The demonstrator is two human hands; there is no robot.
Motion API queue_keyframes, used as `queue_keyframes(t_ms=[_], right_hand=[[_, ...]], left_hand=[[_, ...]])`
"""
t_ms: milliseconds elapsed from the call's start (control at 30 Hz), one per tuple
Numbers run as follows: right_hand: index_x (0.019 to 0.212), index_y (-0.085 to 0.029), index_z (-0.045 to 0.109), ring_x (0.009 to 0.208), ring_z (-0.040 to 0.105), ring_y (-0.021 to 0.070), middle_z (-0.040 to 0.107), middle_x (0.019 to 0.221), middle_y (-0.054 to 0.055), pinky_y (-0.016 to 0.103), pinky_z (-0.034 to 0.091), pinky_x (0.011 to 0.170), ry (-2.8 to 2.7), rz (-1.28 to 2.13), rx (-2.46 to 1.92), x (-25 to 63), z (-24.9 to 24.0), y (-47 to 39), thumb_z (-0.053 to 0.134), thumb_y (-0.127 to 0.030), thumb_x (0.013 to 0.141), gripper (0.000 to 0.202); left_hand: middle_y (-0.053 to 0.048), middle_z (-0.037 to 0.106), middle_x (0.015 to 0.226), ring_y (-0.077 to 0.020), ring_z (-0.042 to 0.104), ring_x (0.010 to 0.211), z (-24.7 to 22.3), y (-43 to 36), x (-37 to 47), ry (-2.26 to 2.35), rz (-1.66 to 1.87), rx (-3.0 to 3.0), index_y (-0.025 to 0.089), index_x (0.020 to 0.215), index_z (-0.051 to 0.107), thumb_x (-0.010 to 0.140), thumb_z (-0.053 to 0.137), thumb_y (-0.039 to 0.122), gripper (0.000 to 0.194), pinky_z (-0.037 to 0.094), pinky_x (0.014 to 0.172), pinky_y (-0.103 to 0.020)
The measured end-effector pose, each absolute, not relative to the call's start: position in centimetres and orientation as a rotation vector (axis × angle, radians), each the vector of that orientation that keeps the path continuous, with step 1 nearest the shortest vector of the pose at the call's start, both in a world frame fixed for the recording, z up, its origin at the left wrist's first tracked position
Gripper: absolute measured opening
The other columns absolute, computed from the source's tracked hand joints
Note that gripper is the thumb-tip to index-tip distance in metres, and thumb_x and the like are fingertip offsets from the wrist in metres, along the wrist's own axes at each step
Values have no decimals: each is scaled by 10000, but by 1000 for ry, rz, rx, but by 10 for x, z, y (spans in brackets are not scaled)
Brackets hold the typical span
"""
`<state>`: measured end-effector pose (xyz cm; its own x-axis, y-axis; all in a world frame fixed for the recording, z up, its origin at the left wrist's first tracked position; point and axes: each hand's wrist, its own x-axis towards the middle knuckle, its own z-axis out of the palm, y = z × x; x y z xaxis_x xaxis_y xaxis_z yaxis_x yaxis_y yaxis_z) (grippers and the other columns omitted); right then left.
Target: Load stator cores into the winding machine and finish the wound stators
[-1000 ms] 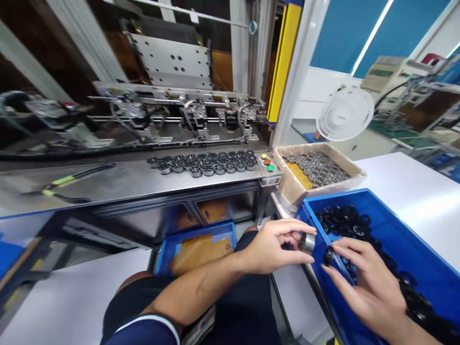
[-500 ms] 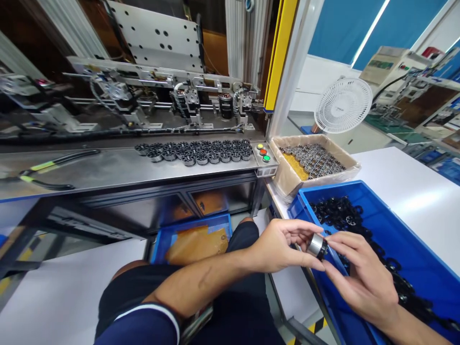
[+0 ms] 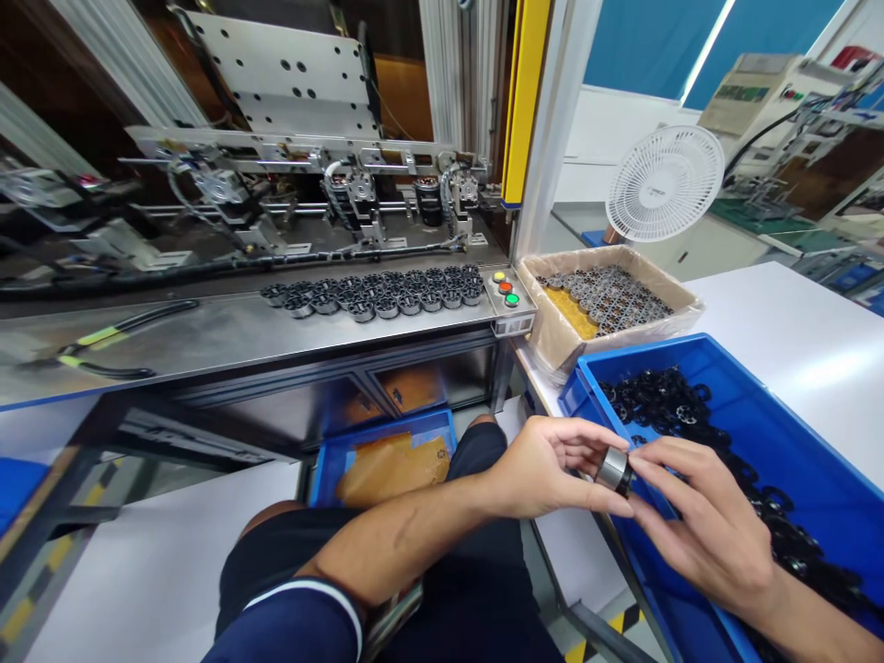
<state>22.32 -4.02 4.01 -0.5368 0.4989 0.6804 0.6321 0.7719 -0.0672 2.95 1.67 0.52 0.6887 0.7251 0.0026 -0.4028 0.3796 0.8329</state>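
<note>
A short silver cylinder with a black end [image 3: 612, 470] is held between my two hands, over the near left edge of the blue bin [image 3: 760, 414]. My left hand [image 3: 552, 468] grips its silver side between thumb and fingers. The fingertips and thumb of my right hand [image 3: 704, 516] close on the black end. Many black plastic parts [image 3: 663, 401] lie in the bin. Several rows of round black and silver parts [image 3: 387, 299] stand on the metal ledge of the machine.
A lined box [image 3: 552, 341] of metal rings stands behind the bin. Pliers [image 3: 103, 341] lie at the ledge's left. A button panel [image 3: 509, 299] sits at its right end. Beyond are a white fan [image 3: 663, 184] and a yellow post [image 3: 525, 101]. Another blue tray [image 3: 397, 442] is below the ledge.
The view has shifted slightly. Both hands still hold the cylinder in nearly the same place, and its black end is now more covered by my right fingers.
</note>
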Motion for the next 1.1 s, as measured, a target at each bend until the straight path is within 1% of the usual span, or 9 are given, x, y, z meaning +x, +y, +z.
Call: queue_keyframes(t_ms=[133,233,467,633,700,800,900,1000,1100], right_hand=[[1196,-41,625,1005,627,271,642,1071,177,437,574,815,-2243,-261,-850,226,38,-42,733,1,790,423],[1221,-73,627,987,638,269,650,1056,160,434,585,800,-2243,-274,-860,227,38,-42,723,-17,801,434],[1170,-84,648,937,654,250,658,1000,145,397,597,769,-2262,-305,-869,221,44,-43,702,-42,824,352],[1153,-76,640,940,654,250,656,1001,154,396,591,777,-2259,-286,-868,221,43,-44,684,-67,845,311],[1143,-59,636,945,645,253,652,1003,164,403,588,780,-2264,-288,-873,222,40,-44,688,-72,847,300],[1148,-48,634,959,645,264,665,1013,174,422,586,795,-2267,-359,-871,222,35,-44,712,-81,835,325],[1148,-46,634,970,665,285,689,1014,183,434,587,782,-2260,-469,-860,221,31,-44,737,-87,815,352],[1122,-60,645,935,686,283,706,976,173,432,589,751,-2234,-558,-886,217,29,-46,711,-104,839,295],[1118,-84,651,918,690,267,714,963,159,419,592,741,-2227,-574,-912,215,28,-47,659,-126,879,243]], left_hand=[[-30,735,836,-139,687,753,6,17,29,410,732,888,108,990,740,326,988,144,710,544,846,-329],[-25,746,824,-140,701,740,8,16,27,429,715,865,115,965,748,296,983,107,709,565,829,-319],[-31,759,831,-185,734,766,6,16,25,464,672,892,128,1005,752,293,991,161,751,588,881,-387],[-47,760,880,-182,730,823,-2,16,23,449,691,974,124,1058,744,469,970,226,639,581,863,-341],[-63,766,943,-190,731,867,-5,14,22,422,686,1003,127,1135,727,554,944,243,630,578,880,-336],[-106,746,1132,-221,719,1008,-7,9,21,378,710,1095,145,1328,629,729,850,299,657,560,944,-348],[-137,638,1376,-267,615,1257,-6,4,21,377,763,1251,161,1423,543,874,712,332,599,462,1104,-385],[-135,566,1467,-271,520,1375,-3,-1,22,406,776,1352,169,1449,510,940,617,337,547,372,1188,-402],[-134,578,1454,-270,537,1360,-2,-5,25,449,789,1337,172,1439,515,939,615,347,539,382,1183,-408]])
